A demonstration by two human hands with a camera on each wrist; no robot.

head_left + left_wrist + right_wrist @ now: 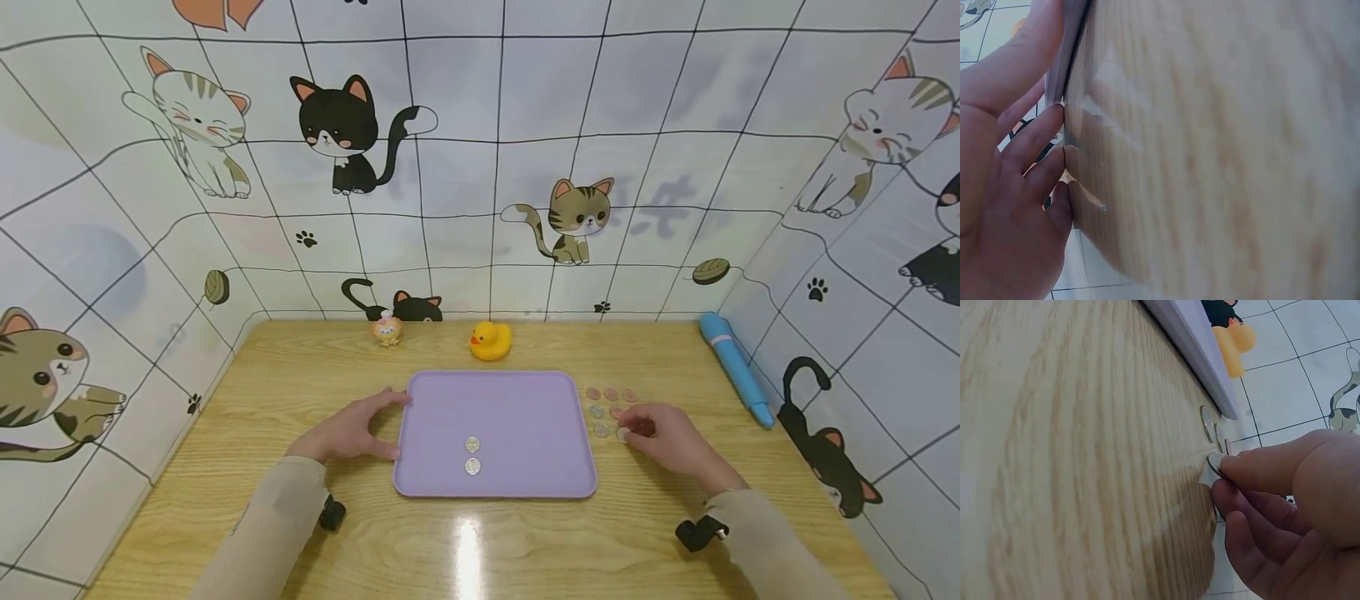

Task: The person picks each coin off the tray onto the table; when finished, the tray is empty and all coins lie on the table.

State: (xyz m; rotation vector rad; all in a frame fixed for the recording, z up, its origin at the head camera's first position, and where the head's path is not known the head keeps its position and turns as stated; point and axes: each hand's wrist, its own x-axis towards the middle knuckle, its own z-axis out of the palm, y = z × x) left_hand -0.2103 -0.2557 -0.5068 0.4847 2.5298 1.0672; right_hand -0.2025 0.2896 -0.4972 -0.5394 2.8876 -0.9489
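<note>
My right hand (671, 440) pinches a silver coin (1215, 463) between thumb and fingertips, just right of the tray. The coin is tilted in the right wrist view; I cannot tell whether it touches the table. Beside it lie two silver coins (602, 430) and several copper-coloured coins (611, 394), one partly near the fingers. On the left, my left hand (351, 429) rests its spread thumb and fingers against the left edge of a purple tray (532, 433). Inside the tray, left of its middle, are two silver coins (472, 444), one in front of the other.
Behind the tray sit a yellow rubber duck (491, 342) and a small orange figurine (387, 330). A blue pen-shaped object (737, 369) lies at the table's right edge. Cat-printed sheeting (450, 167) surrounds the wooden table (360, 533) at the back and sides.
</note>
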